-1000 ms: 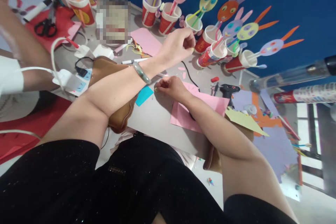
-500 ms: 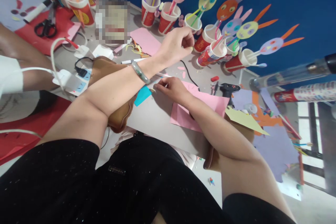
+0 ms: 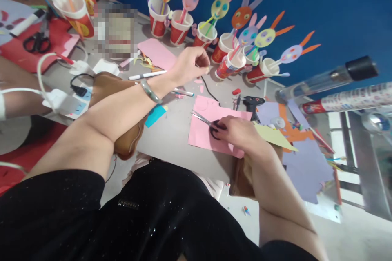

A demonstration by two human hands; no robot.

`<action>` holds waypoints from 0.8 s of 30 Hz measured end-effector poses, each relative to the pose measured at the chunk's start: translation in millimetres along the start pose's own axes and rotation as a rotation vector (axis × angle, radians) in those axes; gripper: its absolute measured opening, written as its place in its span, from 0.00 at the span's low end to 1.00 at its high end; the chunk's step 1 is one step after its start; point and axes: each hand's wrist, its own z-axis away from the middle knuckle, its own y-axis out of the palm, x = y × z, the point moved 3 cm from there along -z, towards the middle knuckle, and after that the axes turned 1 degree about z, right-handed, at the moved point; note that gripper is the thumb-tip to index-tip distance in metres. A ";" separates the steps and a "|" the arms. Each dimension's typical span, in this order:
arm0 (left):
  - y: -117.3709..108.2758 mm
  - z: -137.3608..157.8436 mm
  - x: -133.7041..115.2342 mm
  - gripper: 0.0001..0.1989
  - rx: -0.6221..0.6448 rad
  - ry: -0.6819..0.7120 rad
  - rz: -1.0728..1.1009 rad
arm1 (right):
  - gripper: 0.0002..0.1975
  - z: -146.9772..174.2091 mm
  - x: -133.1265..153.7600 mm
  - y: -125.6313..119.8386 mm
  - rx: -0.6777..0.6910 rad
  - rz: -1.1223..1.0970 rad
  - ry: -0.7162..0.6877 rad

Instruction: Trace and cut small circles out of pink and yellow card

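Note:
My left hand (image 3: 191,64), with a bracelet on its wrist, hovers above the table near the paper cups. Its thumb and fingers are pinched together; whatever lies between them is too small to make out. My right hand (image 3: 240,130) has its fingers on the black handles of a pair of scissors (image 3: 206,120). The blades are slightly apart and point left over a sheet of pink paper (image 3: 199,134). Left of that sheet lies a piece of blue paper (image 3: 156,115). A marker (image 3: 147,75) rests partly behind my left forearm.
Cups holding spoon rabbits (image 3: 180,28) line the blue wall. A glue gun (image 3: 253,104) and purple paper (image 3: 306,171) lie at right. At left are a power strip (image 3: 81,108), other scissors (image 3: 36,43) and another person's arm (image 3: 21,85). A clear tube (image 3: 318,81) juts in from the right.
My right hand has moved right and toward me, from the bare tabletop onto the scissors on the pink paper. My left hand stays pinched near the cups. The view has shifted right.

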 end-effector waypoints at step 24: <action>-0.7 9.3 -15.4 0.12 -0.216 -0.247 0.327 | 0.19 -13.8 -50.3 7.7 -0.427 -1.365 -0.085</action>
